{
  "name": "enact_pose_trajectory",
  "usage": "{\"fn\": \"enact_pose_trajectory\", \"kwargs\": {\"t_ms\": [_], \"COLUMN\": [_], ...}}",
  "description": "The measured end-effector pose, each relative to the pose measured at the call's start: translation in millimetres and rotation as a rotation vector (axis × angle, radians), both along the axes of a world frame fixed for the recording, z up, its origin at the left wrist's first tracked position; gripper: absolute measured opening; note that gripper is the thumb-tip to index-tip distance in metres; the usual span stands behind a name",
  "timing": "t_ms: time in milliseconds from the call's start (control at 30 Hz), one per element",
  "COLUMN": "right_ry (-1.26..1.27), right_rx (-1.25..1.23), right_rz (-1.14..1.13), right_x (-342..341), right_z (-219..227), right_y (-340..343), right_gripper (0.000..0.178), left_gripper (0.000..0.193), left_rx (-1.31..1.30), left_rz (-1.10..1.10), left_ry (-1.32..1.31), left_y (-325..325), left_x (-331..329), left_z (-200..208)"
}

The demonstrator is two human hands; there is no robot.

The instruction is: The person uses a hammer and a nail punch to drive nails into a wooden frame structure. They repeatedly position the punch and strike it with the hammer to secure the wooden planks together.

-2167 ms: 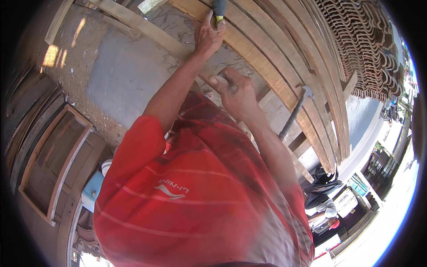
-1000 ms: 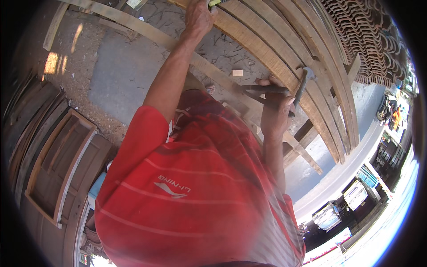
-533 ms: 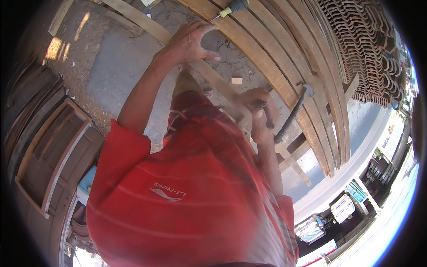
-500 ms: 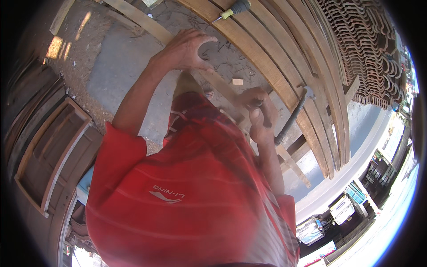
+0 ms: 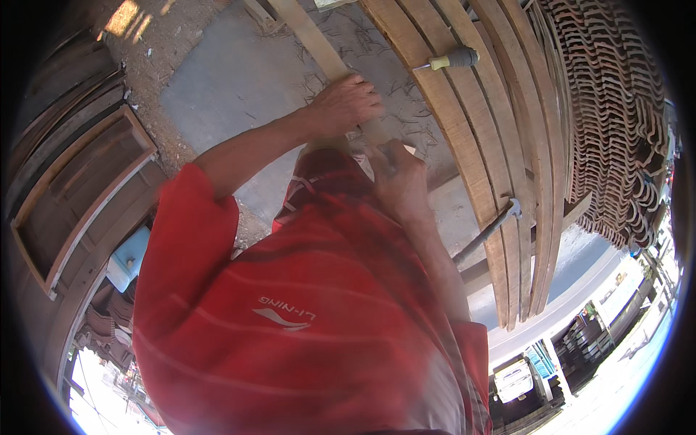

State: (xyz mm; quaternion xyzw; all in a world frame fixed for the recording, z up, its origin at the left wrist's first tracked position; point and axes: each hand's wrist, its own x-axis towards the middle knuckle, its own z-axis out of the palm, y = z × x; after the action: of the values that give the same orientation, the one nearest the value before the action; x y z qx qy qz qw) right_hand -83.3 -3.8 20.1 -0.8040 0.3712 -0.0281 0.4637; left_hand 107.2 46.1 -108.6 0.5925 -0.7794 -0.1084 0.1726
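Note:
A long pale wooden strip [image 5: 313, 40] runs from the top middle down toward my body. My left hand [image 5: 344, 107] lies across it, fingers bent over its edge and closed on it. Just below and to the right, my right hand [image 5: 399, 177] is closed in a fist close over the same strip. What its fingers hold is hidden and smeared by motion. The edge of a small pale wood block [image 5: 410, 150] shows beside the right knuckles. A hammer [image 5: 493, 228] rests on the planks right of my right forearm.
Several long brown planks [image 5: 464, 123] lie side by side at the right, with a yellow and grey screwdriver [image 5: 451, 59] on them. Stacked curved roof tiles [image 5: 609, 116] stand beyond. A wooden frame [image 5: 83, 196] leans at the left. Wood shavings litter the grey floor [image 5: 217, 80].
My left hand, spread open before, has come down and closed over the strip. My right hand has moved left, closer to it. The whole view has shifted a little.

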Motion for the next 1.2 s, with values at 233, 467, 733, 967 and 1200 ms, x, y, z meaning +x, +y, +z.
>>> {"fn": "enact_pose_trajectory", "kwargs": {"t_ms": [233, 467, 733, 967, 1200], "right_ry": [-0.002, 0.002, -0.684, -0.765, -0.680], "right_rx": [-0.142, -0.018, 0.265, 0.229, 0.040], "right_rz": [-0.049, -0.272, -0.743, -0.821, -0.835], "right_x": [22, -25, -148, -152, -147], "right_z": [-28, 13, 12, 8, -2], "right_y": [9, -18, -11, 23, 39], "right_gripper": [0.035, 0.053, 0.068, 0.076, 0.075], "left_gripper": [0.023, 0.052, 0.065, 0.067, 0.067], "left_rx": [0.091, 0.063, 0.113, 0.157, 0.115], "left_rz": [-0.051, -0.044, -0.040, -0.004, -0.017], "left_ry": [-0.143, -0.158, -0.147, -0.151, -0.136], "left_y": [-5, -7, -2, 0, 0], "left_x": [6, 9, 4, 1, 5], "left_z": [13, 12, 9, 16, 11]}}
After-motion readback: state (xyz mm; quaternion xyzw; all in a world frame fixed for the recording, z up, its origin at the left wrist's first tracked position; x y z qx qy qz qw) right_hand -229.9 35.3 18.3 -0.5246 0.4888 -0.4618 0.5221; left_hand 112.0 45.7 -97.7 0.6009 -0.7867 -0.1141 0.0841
